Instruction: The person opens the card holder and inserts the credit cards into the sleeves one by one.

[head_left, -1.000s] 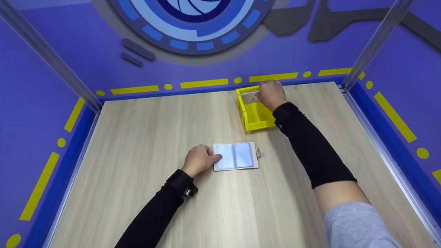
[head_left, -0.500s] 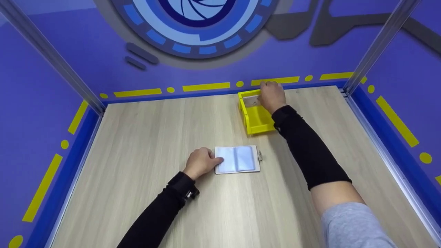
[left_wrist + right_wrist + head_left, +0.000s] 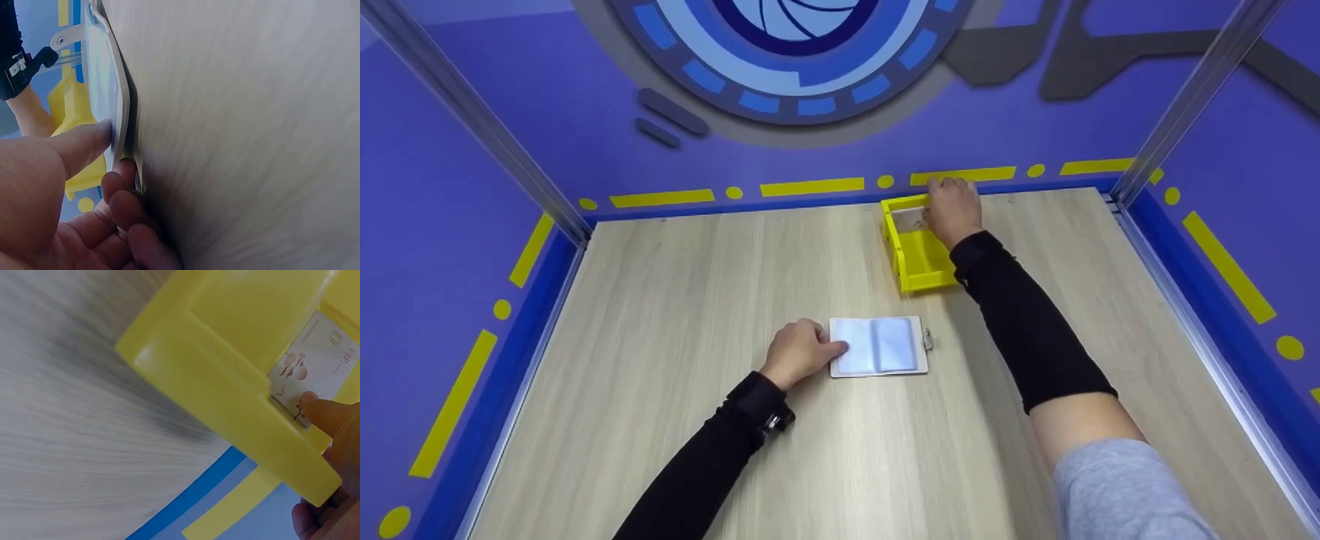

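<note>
Where the card holder [image 3: 889, 346] is lying crosswise, the left hand [image 3: 799, 349] is pinching it. Beyond, the right hand [image 3: 954, 211] is pinching the VIP card [image 3: 316, 365].

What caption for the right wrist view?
Right grip: thumb on a card inside the bin, fingers outside.

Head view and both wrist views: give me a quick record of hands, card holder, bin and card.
Left hand: pinches the holder's left edge, thumb on top
Card holder: open on the table, clasp tab at right
Yellow bin: beyond the holder, upright
VIP card: inside the bin
Right hand: thumb on the card, fingers outside the bin's back wall
</note>
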The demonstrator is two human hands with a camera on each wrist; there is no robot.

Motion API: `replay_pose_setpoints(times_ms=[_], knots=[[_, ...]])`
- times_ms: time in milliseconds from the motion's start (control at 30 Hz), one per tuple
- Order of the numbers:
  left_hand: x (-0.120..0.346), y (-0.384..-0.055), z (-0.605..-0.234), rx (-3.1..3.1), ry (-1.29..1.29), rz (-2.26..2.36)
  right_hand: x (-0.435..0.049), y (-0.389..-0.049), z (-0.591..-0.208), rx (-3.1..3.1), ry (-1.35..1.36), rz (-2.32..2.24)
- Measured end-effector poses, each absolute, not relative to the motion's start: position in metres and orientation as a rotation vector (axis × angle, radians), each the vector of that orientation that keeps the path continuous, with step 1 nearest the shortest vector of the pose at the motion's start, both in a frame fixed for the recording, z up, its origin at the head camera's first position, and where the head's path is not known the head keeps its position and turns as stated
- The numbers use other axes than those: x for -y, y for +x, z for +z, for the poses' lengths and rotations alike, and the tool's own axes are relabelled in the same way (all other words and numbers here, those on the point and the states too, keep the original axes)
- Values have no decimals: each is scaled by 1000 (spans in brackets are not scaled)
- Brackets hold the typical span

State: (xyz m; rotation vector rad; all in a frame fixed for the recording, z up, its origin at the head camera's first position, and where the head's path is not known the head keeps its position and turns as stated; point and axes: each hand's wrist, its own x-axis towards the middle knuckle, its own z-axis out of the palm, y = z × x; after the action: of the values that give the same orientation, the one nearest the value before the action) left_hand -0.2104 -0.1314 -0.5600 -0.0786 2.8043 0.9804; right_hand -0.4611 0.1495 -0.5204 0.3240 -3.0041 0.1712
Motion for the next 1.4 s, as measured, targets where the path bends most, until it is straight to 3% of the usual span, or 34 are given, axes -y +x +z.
replay_pose_setpoints(times_ms=[1067, 1400], knots=[[130, -211, -562, -2797, -81, 980, -156, -463, -514, 2908, 388, 125], [131, -211, -563, -2804, -85, 984, -167, -451, -491, 3007, 554, 164]])
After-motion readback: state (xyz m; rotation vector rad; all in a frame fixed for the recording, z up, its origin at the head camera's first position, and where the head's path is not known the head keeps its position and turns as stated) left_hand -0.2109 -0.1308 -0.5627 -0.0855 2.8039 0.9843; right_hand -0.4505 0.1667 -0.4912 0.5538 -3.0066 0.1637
